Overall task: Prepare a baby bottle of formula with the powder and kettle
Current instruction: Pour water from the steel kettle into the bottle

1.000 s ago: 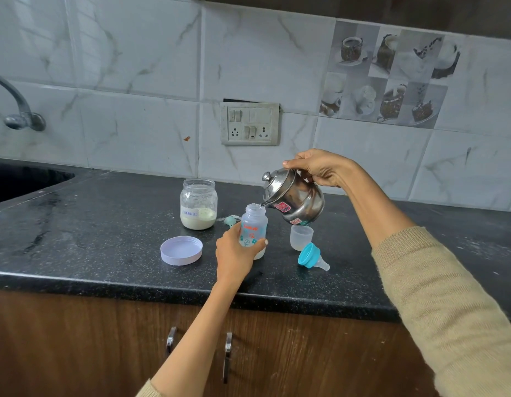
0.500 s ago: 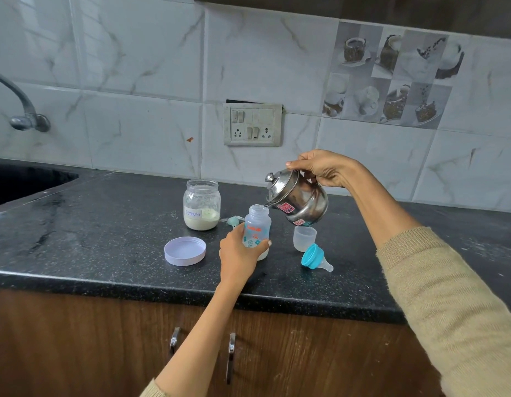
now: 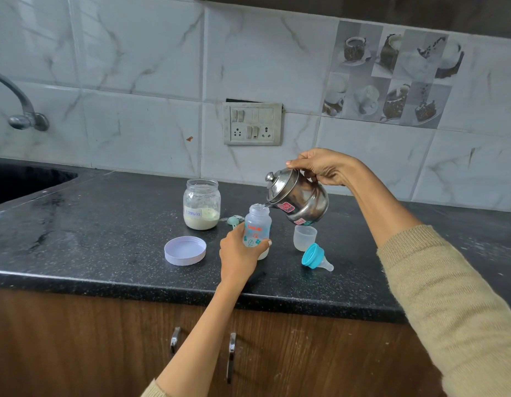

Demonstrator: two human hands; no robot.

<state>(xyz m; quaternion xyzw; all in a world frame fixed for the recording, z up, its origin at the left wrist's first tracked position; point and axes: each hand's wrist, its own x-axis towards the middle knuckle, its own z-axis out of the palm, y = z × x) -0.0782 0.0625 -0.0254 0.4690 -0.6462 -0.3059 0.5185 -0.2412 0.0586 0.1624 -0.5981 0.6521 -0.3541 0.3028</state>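
A small clear baby bottle (image 3: 258,222) with printed pictures stands open on the black counter (image 3: 105,239). My left hand (image 3: 237,252) grips its lower half. My right hand (image 3: 323,166) holds a steel kettle (image 3: 298,197) by its handle, tilted left with the spout at the bottle's mouth. A glass jar (image 3: 202,207) labelled Formula, holding pale powder, stands open to the left. Its lilac lid (image 3: 185,250) lies in front of it. A teal scoop (image 3: 233,220) lies behind the bottle.
The bottle's clear cap (image 3: 304,237) and its teal ring with teat (image 3: 316,257) lie to the right of the bottle. A sink (image 3: 25,181) and a tap (image 3: 22,110) are at the far left. A switch panel (image 3: 252,123) sits on the tiled wall.
The kettle stays tilted over the bottle in all frames and both hands keep their hold. Only the camera view has shifted slightly.
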